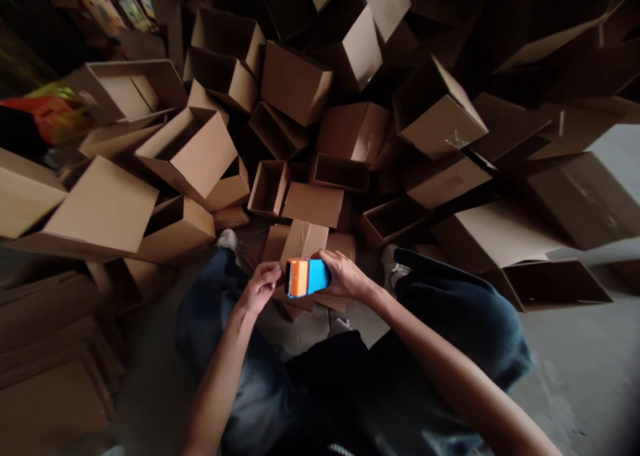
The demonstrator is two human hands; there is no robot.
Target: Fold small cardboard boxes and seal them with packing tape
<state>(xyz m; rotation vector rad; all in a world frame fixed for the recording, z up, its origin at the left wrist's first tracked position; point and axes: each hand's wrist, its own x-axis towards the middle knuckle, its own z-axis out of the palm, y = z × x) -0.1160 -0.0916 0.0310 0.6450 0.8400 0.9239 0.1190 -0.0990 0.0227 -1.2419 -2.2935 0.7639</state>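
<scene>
The tape dispenser (308,277) is bright blue with an orange end and a black edge. The cardboard boxes (295,83) around it are plain kraft brown, the jeans (215,323) dark indigo, and the concrete floor (575,376) mottled grey with pale patches.

head view | left hand (261,288) on orange end of blue-and-orange tape dispenser (307,277) | right hand (345,275) wrapped round its blue end | cardboard box (303,241) just beneath, between the knees | heap of open cardboard boxes (295,83) ahead | stacked flat cardboard (50,369) lower left
</scene>
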